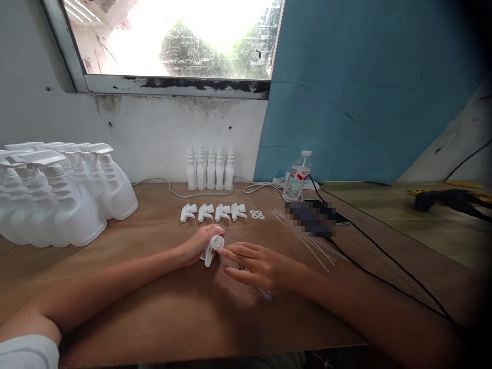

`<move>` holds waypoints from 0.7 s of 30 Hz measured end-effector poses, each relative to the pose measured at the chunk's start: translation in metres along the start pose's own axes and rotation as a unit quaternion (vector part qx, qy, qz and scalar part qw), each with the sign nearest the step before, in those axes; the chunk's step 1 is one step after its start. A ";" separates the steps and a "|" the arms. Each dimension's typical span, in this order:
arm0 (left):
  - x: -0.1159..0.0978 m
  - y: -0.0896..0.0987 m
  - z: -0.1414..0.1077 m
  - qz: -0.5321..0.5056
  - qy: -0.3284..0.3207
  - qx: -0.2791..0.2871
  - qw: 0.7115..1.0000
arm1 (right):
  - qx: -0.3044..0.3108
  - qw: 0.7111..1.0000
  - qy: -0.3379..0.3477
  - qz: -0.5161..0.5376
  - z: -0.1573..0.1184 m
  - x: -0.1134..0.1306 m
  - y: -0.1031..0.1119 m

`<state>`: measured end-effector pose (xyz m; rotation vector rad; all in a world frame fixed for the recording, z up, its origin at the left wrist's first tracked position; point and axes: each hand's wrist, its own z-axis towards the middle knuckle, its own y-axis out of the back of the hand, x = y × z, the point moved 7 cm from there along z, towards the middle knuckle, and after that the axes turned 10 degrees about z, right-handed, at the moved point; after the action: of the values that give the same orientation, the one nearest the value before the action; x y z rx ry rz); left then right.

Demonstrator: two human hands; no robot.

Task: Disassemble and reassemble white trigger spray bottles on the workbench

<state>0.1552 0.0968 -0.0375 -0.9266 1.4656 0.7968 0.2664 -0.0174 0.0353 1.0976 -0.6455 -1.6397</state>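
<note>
My left hand [200, 243] is wrapped round a white spray trigger head [216, 243], its round opening facing up toward the camera. The fingertips of my right hand [255, 264] touch the edge of that opening. A thin metallic tool with a clear end [266, 294] runs under the right palm, between the fingers. Behind the hands, several white trigger heads [222, 212] lie in a row, and beside them are several small white rings [257, 214]. Thin white tubes [317, 252] are spread to the right of my right hand.
Assembled white spray bottles [73, 205] stand at the left. Several narrow white bottles [211, 171] stand by the wall. A water bottle [295, 180], a phone [341, 218] and black cables [388, 259] are on the right of the brown table [161, 318].
</note>
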 end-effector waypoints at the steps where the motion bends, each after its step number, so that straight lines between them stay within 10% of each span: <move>1: -0.001 0.000 0.000 -0.003 0.000 0.003 1.000 | 0.000 1.000 0.006 -0.009 0.000 0.001 0.000; 21: -0.006 -0.010 -0.011 -0.006 0.043 0.036 0.998 | -0.054 0.991 -0.053 0.110 -0.001 -0.016 0.000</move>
<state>0.1595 0.0826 -0.0300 -0.9231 1.5521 0.6988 0.2686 -0.0024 0.0404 0.8348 -0.7111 -1.5294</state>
